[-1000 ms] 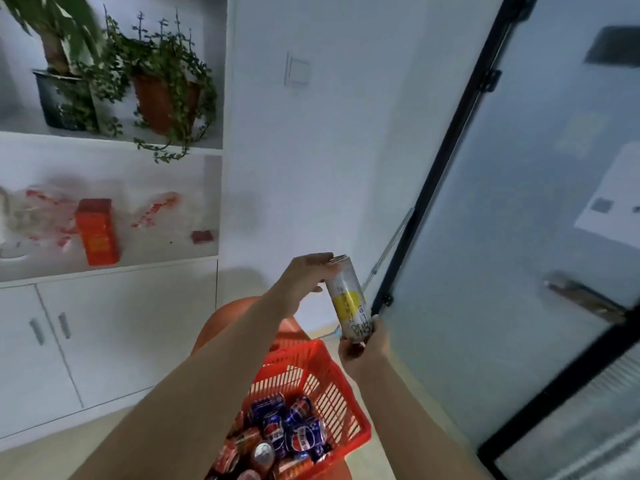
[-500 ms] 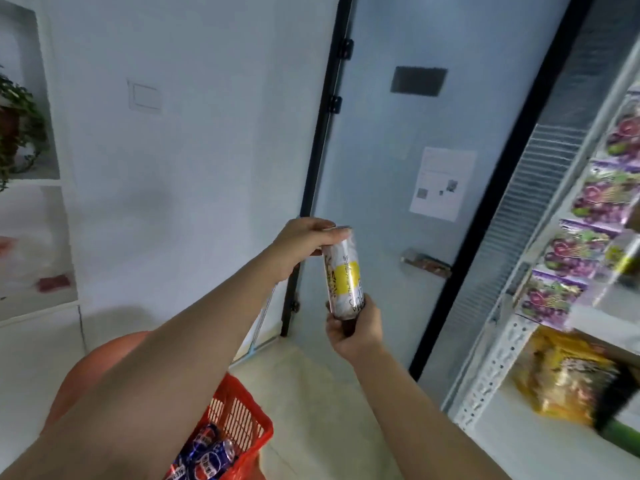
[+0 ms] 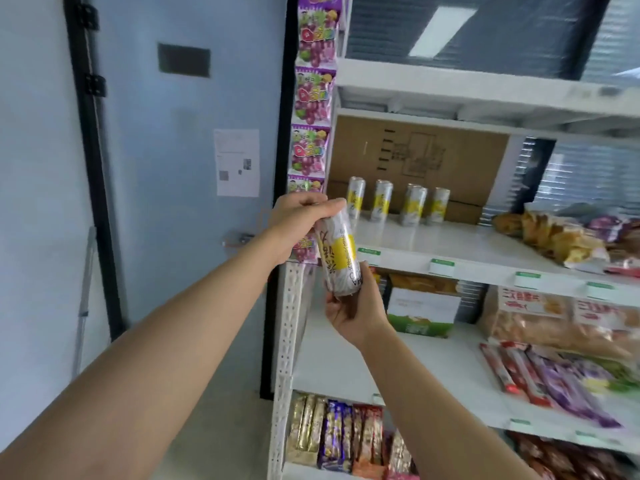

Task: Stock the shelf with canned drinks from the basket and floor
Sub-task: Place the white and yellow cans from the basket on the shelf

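I hold a tall white-and-yellow can (image 3: 338, 256) upright between both hands, just in front of the left post of the white shelf (image 3: 398, 242). My left hand (image 3: 300, 223) grips its top from above. My right hand (image 3: 355, 303) cups its bottom end with curled fingers. Several matching cans (image 3: 398, 206) stand in a row at the back of the shelf board, before a cardboard box. The basket is out of view.
A strip of purple snack packs (image 3: 313, 109) hangs down the shelf's left post. Bread bags (image 3: 561, 237) lie at the shelf's right. Lower boards hold boxes, a large bread pack (image 3: 554, 320) and snack bars (image 3: 346, 434). A glass door (image 3: 173, 202) stands left.
My view has swung right from the basket and door to the shelf. Both hands kept hold of the can and carried it up toward the shelf board with the other cans.
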`<state>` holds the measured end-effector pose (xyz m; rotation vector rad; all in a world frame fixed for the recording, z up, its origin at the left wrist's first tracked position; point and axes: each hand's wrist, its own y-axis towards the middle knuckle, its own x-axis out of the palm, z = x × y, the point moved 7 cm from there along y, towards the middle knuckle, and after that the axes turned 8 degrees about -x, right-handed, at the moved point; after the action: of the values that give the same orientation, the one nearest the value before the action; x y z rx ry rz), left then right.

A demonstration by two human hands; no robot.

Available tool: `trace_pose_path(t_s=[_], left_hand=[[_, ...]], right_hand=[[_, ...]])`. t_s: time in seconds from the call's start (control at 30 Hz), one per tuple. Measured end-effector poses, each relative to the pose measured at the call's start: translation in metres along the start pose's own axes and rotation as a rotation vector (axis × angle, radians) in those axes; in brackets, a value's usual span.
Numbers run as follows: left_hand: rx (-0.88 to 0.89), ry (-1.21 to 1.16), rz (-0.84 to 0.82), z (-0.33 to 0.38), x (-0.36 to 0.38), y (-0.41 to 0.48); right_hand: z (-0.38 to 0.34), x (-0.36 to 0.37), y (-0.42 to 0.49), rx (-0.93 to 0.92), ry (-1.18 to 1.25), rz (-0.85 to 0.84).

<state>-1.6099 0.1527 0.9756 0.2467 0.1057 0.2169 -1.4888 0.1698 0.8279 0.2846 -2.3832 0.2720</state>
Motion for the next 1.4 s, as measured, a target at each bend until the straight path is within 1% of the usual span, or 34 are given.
trace_pose_path(t_s=[0.13,0.23,0.37,0.5,0.6,0.7,0.83,0.97,1.03,1.13,1.23,1.3,1.33,1.4], left_hand=[[-0.008,-0.028,-0.075,0.003,0.076,0.016],[-0.004,-0.013,-0.166,0.008,0.131,0.025],[0.029,-0.016,-0.238,0.018,0.189,0.036],[0.048,0.0,-0.293,0.021,0.23,0.058],[0.083,-0.005,-0.329,0.024,0.248,0.078],[0.119,-0.009,-0.322,0.025,0.257,0.115],[0.101,-0.05,-0.276,0.022,0.256,0.176],[0.066,-0.112,-0.239,0.007,0.252,0.236],[0.033,-0.134,-0.226,-0.007,0.248,0.258],[-0.043,-0.149,-0.246,-0.035,0.249,0.275],[-0.137,-0.163,-0.275,-0.063,0.256,0.286],[-0.193,-0.155,-0.304,-0.076,0.262,0.293],[-0.214,-0.143,-0.321,-0.082,0.266,0.295],[-0.224,-0.07,-0.347,-0.092,0.272,0.296]], right_hand=[[-0.064,-0.058,-0.015,-0.107,0.006,0.102],[-0.103,-0.092,-0.023,-0.178,0.04,0.173],[-0.131,-0.116,-0.026,-0.241,0.136,0.191],[-0.15,-0.137,-0.005,-0.302,0.176,0.263],[-0.163,-0.144,0.018,-0.326,0.192,0.273],[-0.182,-0.146,0.054,-0.36,0.157,0.251],[-0.21,-0.143,0.1,-0.382,0.059,0.242],[-0.238,-0.138,0.143,-0.43,0.015,0.256],[-0.247,-0.138,0.163,-0.495,0.03,0.27],[-0.254,-0.14,0.182,-0.592,0.122,0.264],[-0.256,-0.143,0.202,-0.594,0.148,0.316],[-0.262,-0.15,0.214,-0.605,0.126,0.391],[-0.266,-0.155,0.219,-0.611,0.109,0.429],[-0.278,-0.159,0.229,-0.636,0.08,0.455]])
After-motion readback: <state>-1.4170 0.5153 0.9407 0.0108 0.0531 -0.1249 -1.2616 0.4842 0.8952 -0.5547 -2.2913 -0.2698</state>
